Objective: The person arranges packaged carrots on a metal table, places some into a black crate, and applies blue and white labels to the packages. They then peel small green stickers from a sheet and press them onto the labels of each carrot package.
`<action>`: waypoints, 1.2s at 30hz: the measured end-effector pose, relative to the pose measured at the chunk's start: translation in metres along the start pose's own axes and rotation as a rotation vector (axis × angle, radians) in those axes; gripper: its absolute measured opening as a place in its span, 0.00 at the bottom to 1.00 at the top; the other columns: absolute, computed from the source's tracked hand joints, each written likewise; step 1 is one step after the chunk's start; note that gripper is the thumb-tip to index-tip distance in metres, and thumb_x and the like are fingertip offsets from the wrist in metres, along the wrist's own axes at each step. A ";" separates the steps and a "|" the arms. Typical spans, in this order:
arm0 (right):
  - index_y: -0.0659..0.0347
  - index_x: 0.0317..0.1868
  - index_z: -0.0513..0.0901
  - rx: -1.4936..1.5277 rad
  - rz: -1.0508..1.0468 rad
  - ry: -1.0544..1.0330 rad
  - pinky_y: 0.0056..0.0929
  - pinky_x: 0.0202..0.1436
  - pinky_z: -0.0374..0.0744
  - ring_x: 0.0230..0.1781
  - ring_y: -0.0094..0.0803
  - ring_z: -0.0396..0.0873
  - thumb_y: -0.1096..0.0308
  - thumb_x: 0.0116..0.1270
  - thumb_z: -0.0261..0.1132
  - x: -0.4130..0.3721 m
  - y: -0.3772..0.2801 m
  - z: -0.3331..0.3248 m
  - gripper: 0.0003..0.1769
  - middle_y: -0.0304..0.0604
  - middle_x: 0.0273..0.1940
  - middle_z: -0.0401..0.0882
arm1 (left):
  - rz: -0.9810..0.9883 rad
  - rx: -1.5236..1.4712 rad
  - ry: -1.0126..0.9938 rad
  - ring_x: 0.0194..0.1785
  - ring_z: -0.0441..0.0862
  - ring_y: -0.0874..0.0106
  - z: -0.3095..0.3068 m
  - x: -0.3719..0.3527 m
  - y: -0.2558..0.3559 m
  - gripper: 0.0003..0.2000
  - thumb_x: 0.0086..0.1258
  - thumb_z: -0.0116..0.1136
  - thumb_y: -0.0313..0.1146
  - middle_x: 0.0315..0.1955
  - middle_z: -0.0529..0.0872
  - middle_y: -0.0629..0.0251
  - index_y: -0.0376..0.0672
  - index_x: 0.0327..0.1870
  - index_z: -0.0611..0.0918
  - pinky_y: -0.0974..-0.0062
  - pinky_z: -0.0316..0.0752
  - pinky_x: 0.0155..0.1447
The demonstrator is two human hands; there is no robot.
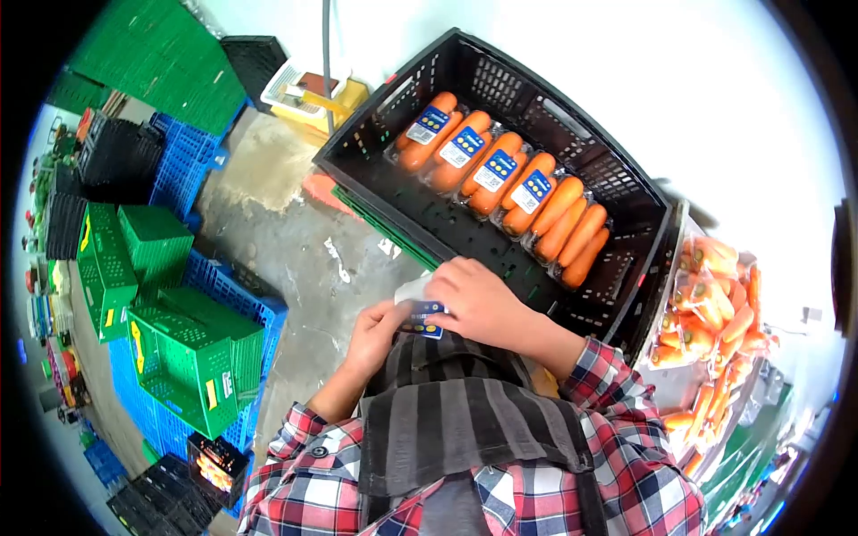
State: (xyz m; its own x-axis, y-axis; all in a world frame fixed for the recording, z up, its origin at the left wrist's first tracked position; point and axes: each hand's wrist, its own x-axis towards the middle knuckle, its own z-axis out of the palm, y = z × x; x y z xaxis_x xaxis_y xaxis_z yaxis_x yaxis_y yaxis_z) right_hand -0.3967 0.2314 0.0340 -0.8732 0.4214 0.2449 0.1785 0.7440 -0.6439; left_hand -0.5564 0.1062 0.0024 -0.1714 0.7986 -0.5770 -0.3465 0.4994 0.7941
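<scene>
In front of my apron, my left hand (374, 336) pinches a blue label (422, 319) with white print. My right hand (478, 302) bends over the label's other side, its thumb against the printed face and its fingers by a pale backing paper (413, 290). Just beyond my hands stands a black crate (402, 214) holding a row of clear-wrapped carrot packs. Several packs, such as the leftmost carrot pack (418, 154), carry a blue and white label. The carrots at the right end (570, 228) show no label.
Right of the crate, many bagged carrots (715, 308) lie heaped on a surface. Green crates (183, 357) stand on blue pallets (273, 313) at the left. A yellow container (353, 96) with a white basket stands behind, near a grey pole (327, 54).
</scene>
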 end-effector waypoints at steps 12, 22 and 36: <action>0.60 0.28 0.72 -0.017 -0.142 -0.002 0.33 0.36 0.73 0.34 0.37 0.72 0.71 0.52 0.57 -0.038 0.012 0.023 0.03 0.41 0.32 0.70 | -0.091 0.352 0.067 0.26 0.71 0.78 0.009 0.043 -0.038 0.14 0.55 0.56 0.36 0.20 0.79 0.66 0.30 0.23 0.80 0.76 0.65 0.29; 0.56 0.32 0.71 0.708 0.877 0.344 0.15 0.16 0.66 0.16 0.16 0.68 0.70 0.64 0.61 -0.132 0.218 -0.106 0.06 0.31 0.20 0.70 | -0.371 -0.407 -0.035 0.40 0.81 0.66 -0.003 0.016 -0.024 0.13 0.64 0.56 0.33 0.37 0.83 0.57 0.30 0.41 0.79 0.70 0.75 0.47; 0.60 0.45 0.71 -0.335 1.126 0.272 0.34 0.38 0.77 0.28 0.38 0.79 0.59 0.54 0.69 -0.134 0.304 -0.054 0.23 0.48 0.29 0.79 | -0.575 0.156 -0.368 0.42 0.76 0.77 -0.022 -0.025 -0.039 0.19 0.62 0.60 0.37 0.40 0.81 0.68 0.33 0.50 0.77 0.78 0.71 0.44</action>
State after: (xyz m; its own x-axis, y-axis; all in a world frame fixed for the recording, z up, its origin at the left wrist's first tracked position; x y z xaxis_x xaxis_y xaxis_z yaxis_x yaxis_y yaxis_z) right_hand -0.2009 0.4289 -0.1551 -0.0349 0.9861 -0.1623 0.9227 -0.0306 -0.3844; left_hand -0.5589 0.0594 -0.0179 0.3323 0.4412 -0.8336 -0.1476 0.8973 0.4160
